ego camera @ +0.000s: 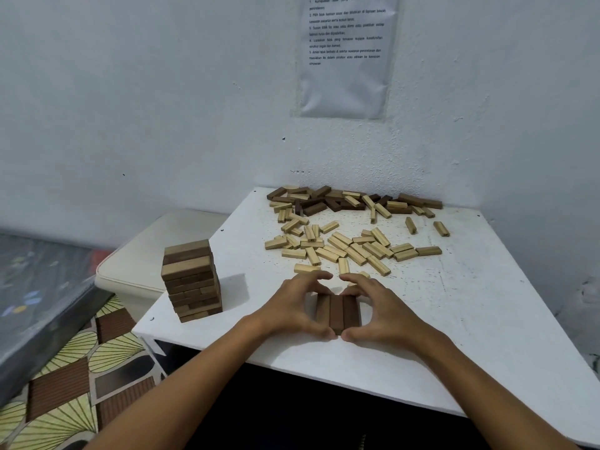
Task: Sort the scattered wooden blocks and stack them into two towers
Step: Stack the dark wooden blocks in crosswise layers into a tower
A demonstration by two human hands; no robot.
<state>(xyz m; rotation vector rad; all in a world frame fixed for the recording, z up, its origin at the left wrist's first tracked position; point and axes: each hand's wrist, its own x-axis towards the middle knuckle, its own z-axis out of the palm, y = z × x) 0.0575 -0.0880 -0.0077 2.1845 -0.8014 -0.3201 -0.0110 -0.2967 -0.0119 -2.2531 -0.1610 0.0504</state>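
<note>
Three dark brown blocks (337, 311) lie side by side flat on the white table (454, 336), near its front edge. My left hand (292, 306) cups their left side and my right hand (383, 306) cups their right side, fingers curved around both ends. A stacked tower (192, 280) of mixed dark and light blocks stands at the table's front left corner. Several light blocks (344, 248) lie scattered in the middle of the table. A heap of dark and light blocks (344, 199) lies along the back by the wall.
A wall borders the table at the back and right, with a printed sheet (347, 53) taped to it. A cream cushioned stool (146, 258) stands left of the table. A patterned floor mat (71, 384) lies below left.
</note>
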